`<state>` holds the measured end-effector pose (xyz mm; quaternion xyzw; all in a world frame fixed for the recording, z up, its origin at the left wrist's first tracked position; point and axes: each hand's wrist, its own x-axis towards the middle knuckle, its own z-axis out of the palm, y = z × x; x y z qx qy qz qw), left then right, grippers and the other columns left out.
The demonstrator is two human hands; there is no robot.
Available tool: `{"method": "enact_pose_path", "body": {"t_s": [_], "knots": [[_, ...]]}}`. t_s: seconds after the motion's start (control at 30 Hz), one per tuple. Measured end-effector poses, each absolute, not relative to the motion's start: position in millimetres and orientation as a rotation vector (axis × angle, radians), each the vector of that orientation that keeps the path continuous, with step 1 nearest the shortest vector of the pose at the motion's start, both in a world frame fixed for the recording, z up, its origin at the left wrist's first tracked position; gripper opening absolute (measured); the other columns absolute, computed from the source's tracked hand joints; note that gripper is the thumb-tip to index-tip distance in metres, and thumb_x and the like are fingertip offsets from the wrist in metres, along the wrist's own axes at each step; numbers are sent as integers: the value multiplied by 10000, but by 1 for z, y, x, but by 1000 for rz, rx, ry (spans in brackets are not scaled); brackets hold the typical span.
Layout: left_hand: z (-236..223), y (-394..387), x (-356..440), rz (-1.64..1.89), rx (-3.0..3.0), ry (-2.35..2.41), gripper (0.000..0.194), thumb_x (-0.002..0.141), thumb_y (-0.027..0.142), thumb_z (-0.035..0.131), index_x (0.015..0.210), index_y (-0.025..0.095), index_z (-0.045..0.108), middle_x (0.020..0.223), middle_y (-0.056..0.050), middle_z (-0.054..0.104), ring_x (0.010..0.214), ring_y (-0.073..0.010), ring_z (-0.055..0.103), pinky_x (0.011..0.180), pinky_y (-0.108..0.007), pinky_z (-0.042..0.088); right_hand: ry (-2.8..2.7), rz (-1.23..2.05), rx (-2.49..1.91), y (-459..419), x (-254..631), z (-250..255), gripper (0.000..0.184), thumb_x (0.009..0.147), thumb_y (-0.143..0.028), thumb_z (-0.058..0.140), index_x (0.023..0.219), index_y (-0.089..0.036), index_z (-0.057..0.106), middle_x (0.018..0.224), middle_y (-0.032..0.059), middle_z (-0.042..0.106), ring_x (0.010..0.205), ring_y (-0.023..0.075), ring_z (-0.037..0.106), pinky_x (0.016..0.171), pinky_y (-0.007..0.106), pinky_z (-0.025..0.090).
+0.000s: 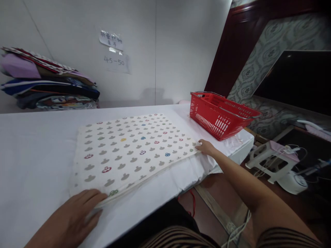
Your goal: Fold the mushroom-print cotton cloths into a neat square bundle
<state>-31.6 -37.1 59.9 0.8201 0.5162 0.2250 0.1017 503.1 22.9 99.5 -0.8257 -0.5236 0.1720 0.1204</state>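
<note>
A white cloth (134,148) with grey mushroom-like shapes and a few coloured ones lies spread in a rectangle on the white-covered table. Its near edge shows more than one layer. My left hand (74,215) grips the near left corner, thumb below and fingers on top. At the near right corner, my right hand (205,148) pinches the cloth between thumb and fingers. The far edge rests flat on the tabletop.
A red plastic basket (219,119) stands at the table's right end. Folded fabrics (51,82) are stacked at the back left against the wall. Paper signs (116,62) hang on the wall. A white stool (274,156) and cables are on the floor at right.
</note>
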Motion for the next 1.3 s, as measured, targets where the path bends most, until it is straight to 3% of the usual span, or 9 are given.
{"method": "enact_pose_path", "body": {"t_s": [0.1,0.23,0.37,0.8,1.07,1.3], "knots": [[80,-33,-8,453,2443,1410,261,743,490,550,963,394,651,1038,48,654,958,-222,593,852,-349,472,-1748,198,-2202,10,493,98,352,825,-241,558,1166,-155,545,1055,105,609,956,190,553,829,275,402],[109,-26,50,377,2417,1298,283,828,459,458,967,300,646,1038,-16,627,937,-212,574,789,-313,454,-2232,134,-1585,-2,470,95,146,842,-208,536,924,-179,653,941,58,632,944,169,543,869,286,399],[115,-18,103,360,2455,1152,246,843,380,452,947,243,627,1003,-33,608,920,-206,544,758,-306,423,-2433,191,-1274,-3,456,92,164,819,-241,588,947,-179,670,965,74,627,938,179,539,860,322,413],[106,-11,133,294,2563,1207,305,899,270,348,776,207,619,828,-15,581,809,-162,520,645,-268,388,-2578,-110,-1199,-4,452,87,203,888,-199,490,986,-210,668,952,68,624,887,190,514,784,318,424],[96,-13,136,247,3036,1254,238,877,102,359,811,159,581,855,-54,575,786,-176,507,659,-298,392,-2503,-385,-1394,-6,446,86,212,901,-157,443,982,-180,638,940,74,609,860,191,493,726,289,389],[83,-13,135,236,3116,1172,200,861,75,403,800,160,574,838,-53,576,796,-187,510,654,-300,405,-2600,-320,-1433,-9,446,81,214,923,-211,423,970,-201,632,926,53,605,847,173,504,645,255,371]]}}
